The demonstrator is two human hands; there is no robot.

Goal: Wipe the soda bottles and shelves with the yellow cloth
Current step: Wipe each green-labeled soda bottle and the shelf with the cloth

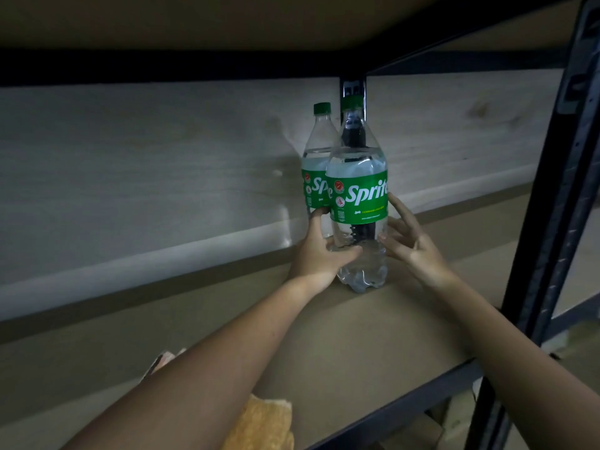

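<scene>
Two clear Sprite bottles with green caps and green labels stand on the brown shelf board (357, 345). The front bottle (358, 203) is near the middle right, and the rear bottle (316, 157) stands just behind it on the left. My left hand (319, 251) wraps the lower part of the front bottle from the left. On the bottle's right side, my right hand (410, 241) touches it with spread fingers. The yellow cloth (263, 423) lies on the shelf near the front edge, partly hidden under my left forearm.
A black metal upright (558, 203) of the rack stands at the right, and a black crossbeam (162, 64) runs overhead under the upper shelf. A pale wall lies behind the shelf. A lower shelf level shows at the bottom right.
</scene>
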